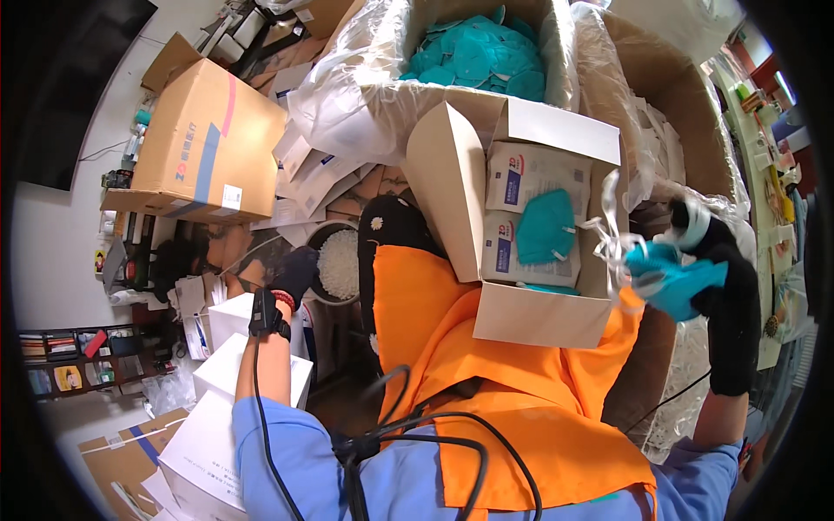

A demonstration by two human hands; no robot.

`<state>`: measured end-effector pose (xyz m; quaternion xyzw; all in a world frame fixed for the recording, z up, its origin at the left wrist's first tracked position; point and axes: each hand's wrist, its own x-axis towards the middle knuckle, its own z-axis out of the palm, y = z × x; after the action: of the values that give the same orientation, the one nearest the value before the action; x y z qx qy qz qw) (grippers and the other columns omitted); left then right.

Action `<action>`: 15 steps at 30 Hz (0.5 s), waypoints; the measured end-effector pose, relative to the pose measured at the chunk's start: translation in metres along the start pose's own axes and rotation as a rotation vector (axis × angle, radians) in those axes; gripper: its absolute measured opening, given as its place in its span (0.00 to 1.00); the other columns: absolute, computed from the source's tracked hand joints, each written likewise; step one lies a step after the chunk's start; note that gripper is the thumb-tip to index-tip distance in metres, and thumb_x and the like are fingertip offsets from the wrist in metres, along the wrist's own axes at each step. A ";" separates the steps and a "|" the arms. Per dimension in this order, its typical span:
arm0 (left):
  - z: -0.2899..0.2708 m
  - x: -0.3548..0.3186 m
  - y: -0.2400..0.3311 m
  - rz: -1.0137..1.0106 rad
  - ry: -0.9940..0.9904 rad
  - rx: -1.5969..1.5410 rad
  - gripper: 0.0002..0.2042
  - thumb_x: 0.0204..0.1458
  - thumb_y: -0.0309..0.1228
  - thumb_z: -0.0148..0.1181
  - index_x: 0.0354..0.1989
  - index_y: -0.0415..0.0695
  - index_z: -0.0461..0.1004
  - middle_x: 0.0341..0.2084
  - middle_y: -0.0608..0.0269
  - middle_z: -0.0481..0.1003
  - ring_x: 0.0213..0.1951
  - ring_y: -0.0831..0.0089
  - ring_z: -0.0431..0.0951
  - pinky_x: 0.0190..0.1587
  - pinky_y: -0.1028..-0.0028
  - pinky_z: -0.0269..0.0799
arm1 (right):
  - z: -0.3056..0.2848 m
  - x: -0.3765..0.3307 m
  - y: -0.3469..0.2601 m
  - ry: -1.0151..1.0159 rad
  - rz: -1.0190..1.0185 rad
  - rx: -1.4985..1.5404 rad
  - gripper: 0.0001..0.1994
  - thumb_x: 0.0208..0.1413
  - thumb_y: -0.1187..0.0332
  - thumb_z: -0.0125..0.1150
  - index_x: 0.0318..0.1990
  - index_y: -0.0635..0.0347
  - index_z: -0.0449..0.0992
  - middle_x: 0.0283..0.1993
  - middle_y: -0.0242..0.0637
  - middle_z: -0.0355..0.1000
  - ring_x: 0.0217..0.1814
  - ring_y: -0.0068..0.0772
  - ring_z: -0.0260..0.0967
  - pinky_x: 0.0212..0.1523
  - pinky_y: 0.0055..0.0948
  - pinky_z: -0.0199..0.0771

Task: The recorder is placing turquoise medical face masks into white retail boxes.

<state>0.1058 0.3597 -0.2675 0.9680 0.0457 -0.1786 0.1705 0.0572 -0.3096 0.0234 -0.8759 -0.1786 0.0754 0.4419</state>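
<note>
My right hand (728,282), in a long black glove, grips a bunch of teal face masks (665,280); their white ear loops (610,230) dangle toward the open box and are smeared by motion. On my lap the white carton box (543,313) stands with its flaps spread. Inside it lie white printed packs (526,174) with a loose teal mask (546,227) on top. My left hand (295,267), dark-gloved, is beside the rim of a round bucket of white pellets (339,265). Its fingers blend into the dark surroundings.
Beyond the box, a large plastic-lined carton (347,95) holds a heap of teal masks (478,54). Another lined carton (695,104) stands to its right. A brown cardboard box (208,143) is at the far left. White boxes (208,443) stack by my left forearm. Black cables (356,450) cross my front.
</note>
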 end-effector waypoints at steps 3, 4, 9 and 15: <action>0.005 -0.011 0.033 -0.170 0.139 0.145 0.25 0.48 0.32 0.64 0.55 0.40 0.69 0.47 0.42 0.77 0.52 0.49 0.77 0.54 0.55 0.71 | 0.026 0.003 -0.019 0.454 0.140 0.023 0.23 0.61 0.66 0.59 0.62 0.63 0.66 0.56 0.37 0.71 0.54 0.28 0.70 0.52 0.28 0.72; 0.005 -0.015 0.037 -0.239 0.161 0.190 0.28 0.47 0.32 0.66 0.58 0.38 0.67 0.48 0.43 0.77 0.52 0.49 0.77 0.54 0.56 0.71 | 0.019 0.033 -0.039 0.220 0.111 0.285 0.22 0.63 0.66 0.57 0.62 0.64 0.67 0.58 0.38 0.71 0.55 0.27 0.69 0.56 0.29 0.70; -0.022 0.009 0.078 0.095 0.256 0.167 0.15 0.55 0.32 0.58 0.48 0.39 0.75 0.41 0.48 0.78 0.43 0.52 0.80 0.45 0.59 0.75 | 0.044 0.079 -0.028 0.472 0.312 0.210 0.22 0.60 0.55 0.63 0.51 0.65 0.77 0.40 0.32 0.76 0.42 0.16 0.70 0.44 0.20 0.72; -0.048 -0.008 0.261 0.795 0.278 -0.415 0.12 0.57 0.32 0.57 0.48 0.46 0.77 0.34 0.55 0.79 0.40 0.58 0.80 0.43 0.66 0.76 | 0.052 0.081 -0.003 0.441 0.402 0.543 0.22 0.61 0.50 0.62 0.47 0.64 0.77 0.38 0.31 0.75 0.36 0.19 0.73 0.39 0.20 0.73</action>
<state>0.1532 0.1319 -0.1404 0.8705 -0.2717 0.0447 0.4080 0.1164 -0.2384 -0.0026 -0.7400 0.1220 0.0150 0.6613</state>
